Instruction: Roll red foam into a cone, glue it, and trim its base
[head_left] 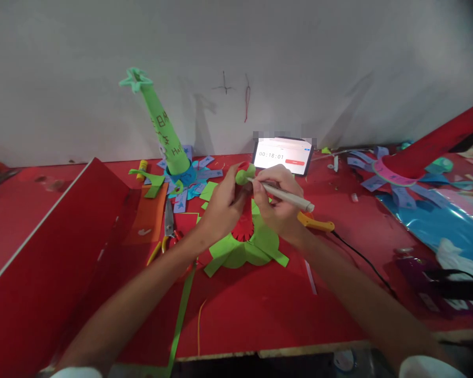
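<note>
My left hand (220,205) is closed around the upper part of a red paper tube (243,220). At its top sits a small rounded green piece (243,175), partly covered by my fingers. The tube rises from a green petal-shaped paper base (240,256) on the table. In my right hand (281,202) is a pale marker pen (289,197), gripped between thumb and fingers. Its tip points left and meets the green piece or stops just short of it; I cannot tell which.
A tablet (283,156) showing a timer leans by the wall. Behind to the left stands a green paper tower (163,131); a red cone (437,142) tilts at right. Scissors (168,220) lie left, a yellow-handled corded tool (317,224) right. A red board (63,231) slants at left.
</note>
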A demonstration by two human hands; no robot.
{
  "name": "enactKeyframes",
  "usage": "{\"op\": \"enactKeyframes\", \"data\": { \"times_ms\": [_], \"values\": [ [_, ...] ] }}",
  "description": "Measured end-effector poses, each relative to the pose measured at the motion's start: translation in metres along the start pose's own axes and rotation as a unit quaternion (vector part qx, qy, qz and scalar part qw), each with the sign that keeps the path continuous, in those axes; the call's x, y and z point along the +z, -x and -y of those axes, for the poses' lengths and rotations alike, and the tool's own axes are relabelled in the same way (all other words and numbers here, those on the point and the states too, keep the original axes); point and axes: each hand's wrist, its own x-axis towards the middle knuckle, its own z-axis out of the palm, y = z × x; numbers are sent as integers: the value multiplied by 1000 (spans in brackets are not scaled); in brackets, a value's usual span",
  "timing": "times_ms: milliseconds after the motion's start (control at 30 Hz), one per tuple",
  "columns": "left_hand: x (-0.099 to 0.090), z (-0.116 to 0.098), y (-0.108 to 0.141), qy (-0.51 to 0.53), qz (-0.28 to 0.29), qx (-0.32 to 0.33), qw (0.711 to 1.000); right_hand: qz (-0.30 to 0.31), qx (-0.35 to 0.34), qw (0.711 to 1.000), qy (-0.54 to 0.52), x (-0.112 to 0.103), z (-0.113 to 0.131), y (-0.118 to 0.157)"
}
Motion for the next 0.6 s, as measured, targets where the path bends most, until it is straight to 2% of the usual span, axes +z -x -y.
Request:
{"op": "enactKeyframes", "data": {
  "times_ms": [200,433,600],
  "values": [
    [0,2,1,9,-5,-10,1000,18,15,1000,-1,2,2,3],
    [-1,0,0,4,-10,-13,1000,-6,23,1000,2,2,1,1],
    [-1,-1,-1,8,2,-5,1000,4,28,1000,-2,2,5,0]
  ]
}}
